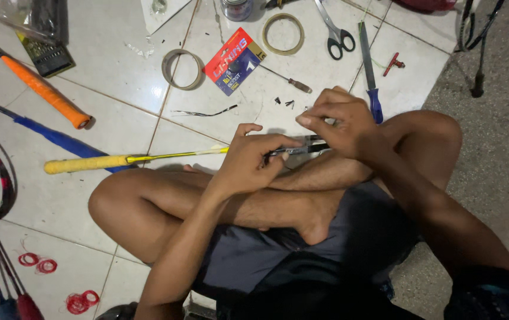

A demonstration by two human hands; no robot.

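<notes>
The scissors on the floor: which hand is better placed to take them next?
Probably the right hand. The scissors lie beyond it on that side, while the left hand grips the racket shaft and would have to cross over.

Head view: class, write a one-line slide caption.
Seated cross-legged on tiles, left hand steadies a yellow-gripped racket while right hand works near its frame.

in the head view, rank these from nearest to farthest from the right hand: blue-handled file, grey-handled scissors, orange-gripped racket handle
Measured from the right hand:
1. Blue-handled file, just above the hand, almost touching the knuckles.
2. Grey-handled scissors, further up, near the top edge.
3. Orange-gripped racket handle, far across the tiles at the left.
</notes>
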